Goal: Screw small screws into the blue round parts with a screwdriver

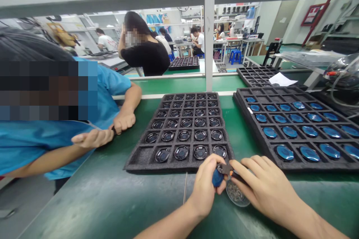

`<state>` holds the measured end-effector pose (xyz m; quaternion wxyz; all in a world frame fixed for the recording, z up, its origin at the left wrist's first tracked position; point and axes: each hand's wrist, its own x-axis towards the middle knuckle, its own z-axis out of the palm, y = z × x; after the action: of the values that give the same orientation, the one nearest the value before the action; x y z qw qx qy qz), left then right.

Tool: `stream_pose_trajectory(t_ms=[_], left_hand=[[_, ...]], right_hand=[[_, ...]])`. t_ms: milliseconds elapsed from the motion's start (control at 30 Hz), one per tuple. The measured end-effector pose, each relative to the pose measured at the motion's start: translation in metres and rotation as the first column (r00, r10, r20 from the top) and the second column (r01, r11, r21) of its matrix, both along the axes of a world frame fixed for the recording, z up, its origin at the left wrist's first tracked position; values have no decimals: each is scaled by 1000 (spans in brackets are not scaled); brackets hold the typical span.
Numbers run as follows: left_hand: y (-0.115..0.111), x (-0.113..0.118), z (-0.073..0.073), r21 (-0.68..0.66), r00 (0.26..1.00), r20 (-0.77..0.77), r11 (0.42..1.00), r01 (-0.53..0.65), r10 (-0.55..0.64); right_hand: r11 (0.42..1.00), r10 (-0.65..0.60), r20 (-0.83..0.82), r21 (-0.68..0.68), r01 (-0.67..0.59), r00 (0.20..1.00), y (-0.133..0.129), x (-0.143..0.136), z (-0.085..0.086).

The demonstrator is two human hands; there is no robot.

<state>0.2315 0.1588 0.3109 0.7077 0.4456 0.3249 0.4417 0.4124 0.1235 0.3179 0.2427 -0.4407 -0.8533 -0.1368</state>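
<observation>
Near the desk (112, 201) edge, the left hand (206, 185) pinched a blue disc (217, 177) steady while the right hand (262, 185) gripped a dark tool (226, 168) against it.

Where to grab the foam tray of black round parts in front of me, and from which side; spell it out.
Take the foam tray by its bare left and right borders with both hands, coming from the near edge. It lies flat on the green table, its parts sit loose in open pockets, and the wide empty margin at its near-left corner gives room. Keep it level. Another tray crowds its right side.
</observation>
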Motion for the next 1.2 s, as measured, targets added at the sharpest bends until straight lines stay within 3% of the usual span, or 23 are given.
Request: stream_pose_trajectory(t_ms=[333,500,600,700,800,933,1100,1200], left_hand=[[-1,1,2,-52,999,-39,999,-17,15],[12,2,-4,-75,983,-7,980,-184,184],[14,5,-3,-91,989,22,986,-141,144],[11,6,-3,-109,994,46,989,-98,104],[11,4,-2,-128,993,51,987,-96,103],[14,-2,-2,-105,995,39,991,-86,91],[19,-2,-3,-87,995,34,992,-94,97],[17,-4,3,-74,995,-7,992,-98,98]], right_hand=[[1000,18,-25,18,-17,1000,-8,-1,1],[997,71,-227,30,-66,971,-20,16,17],[999,1,-291,48,14,957,-21,33,25],[991,8,-205,-128,-35,979,-16,45,26],[948,72,-101,-301,-100,992,-13,50,26],[895,90,16,-439,-74,996,-14,50,29],[870,95,26,-489,-70,995,-10,50,30],[904,21,-75,-424,-51,997,-2,46,29]])
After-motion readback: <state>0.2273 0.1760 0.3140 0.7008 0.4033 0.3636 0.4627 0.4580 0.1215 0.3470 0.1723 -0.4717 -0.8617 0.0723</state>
